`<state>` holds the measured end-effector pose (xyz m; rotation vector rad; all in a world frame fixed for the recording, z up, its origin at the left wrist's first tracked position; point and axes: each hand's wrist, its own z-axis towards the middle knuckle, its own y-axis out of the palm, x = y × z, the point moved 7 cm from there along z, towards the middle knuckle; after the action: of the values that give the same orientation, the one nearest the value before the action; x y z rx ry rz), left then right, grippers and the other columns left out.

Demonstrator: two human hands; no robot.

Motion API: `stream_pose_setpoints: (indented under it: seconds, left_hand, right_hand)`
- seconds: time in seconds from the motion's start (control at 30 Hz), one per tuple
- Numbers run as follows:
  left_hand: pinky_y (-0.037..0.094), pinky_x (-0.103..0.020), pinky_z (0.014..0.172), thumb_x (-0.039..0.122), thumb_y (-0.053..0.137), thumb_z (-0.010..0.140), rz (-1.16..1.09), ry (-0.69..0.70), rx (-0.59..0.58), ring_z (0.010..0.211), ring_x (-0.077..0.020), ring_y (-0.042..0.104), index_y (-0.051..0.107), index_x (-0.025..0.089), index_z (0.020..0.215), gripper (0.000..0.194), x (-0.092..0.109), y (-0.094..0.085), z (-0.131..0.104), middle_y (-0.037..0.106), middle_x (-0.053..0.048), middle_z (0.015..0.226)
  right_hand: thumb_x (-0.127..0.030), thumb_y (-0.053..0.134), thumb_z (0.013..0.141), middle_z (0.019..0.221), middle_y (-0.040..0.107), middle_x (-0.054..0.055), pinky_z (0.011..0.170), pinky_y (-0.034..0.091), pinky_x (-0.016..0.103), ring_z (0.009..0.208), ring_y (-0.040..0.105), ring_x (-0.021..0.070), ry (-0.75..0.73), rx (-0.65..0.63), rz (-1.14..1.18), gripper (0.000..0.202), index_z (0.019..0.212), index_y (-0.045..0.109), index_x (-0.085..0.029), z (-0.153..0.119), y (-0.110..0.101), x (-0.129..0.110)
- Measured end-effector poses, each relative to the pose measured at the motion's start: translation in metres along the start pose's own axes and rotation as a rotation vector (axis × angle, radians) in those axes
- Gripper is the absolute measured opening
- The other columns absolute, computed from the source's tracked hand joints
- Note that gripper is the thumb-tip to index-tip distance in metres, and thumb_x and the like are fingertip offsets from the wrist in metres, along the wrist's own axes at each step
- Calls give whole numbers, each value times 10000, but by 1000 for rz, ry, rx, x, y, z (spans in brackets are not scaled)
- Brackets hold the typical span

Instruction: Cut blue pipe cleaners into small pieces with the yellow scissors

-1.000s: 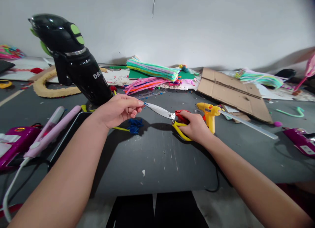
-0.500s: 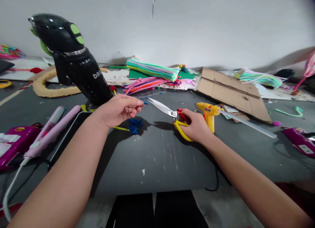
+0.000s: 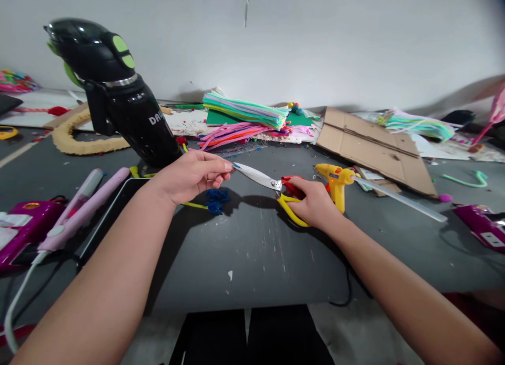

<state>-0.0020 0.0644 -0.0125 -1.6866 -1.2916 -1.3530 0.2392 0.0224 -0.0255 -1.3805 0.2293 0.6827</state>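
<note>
My right hand (image 3: 315, 201) is wrapped round the red and yellow handles of a pair of scissors (image 3: 258, 176). Their silver blades look closed or nearly so, and the tips point left at the fingertips of my left hand (image 3: 193, 174). Thumb and forefinger of that hand pinch a tiny blue piece (image 3: 235, 166), mostly hidden, right by the blade tips. Whether it lies between the blades I cannot tell. Below my left hand, a fuzzy blue flower-like piece (image 3: 216, 201) on a yellow stem lies on the grey table (image 3: 252, 265).
A yellow glue gun (image 3: 335, 180) with a clear stick stands beyond my right hand. Behind are pipe cleaners (image 3: 244, 110) and cardboard (image 3: 371, 146). At left are a black bottle (image 3: 134, 112), a pink hair straightener (image 3: 84, 210) and a dark tablet-like slab (image 3: 110, 210).
The scissor blades have come together and their tips have shifted slightly left, up to the blue piece at my left fingertips. My left hand has hardly moved.
</note>
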Motion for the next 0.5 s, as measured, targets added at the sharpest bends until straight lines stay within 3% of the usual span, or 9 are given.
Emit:
stream_pose_setpoints:
  seconds: [0.5]
  left_hand:
    - [440, -140, 477, 237, 798, 684, 76, 3, 29, 500, -36, 524, 744, 118, 738, 141, -1, -3, 1, 661, -33, 670]
  right_hand:
    - [-284, 630, 716, 685, 579, -11, 596, 343, 254, 611, 440, 117, -13, -18, 18, 176, 853, 655, -175, -1, 0, -2]
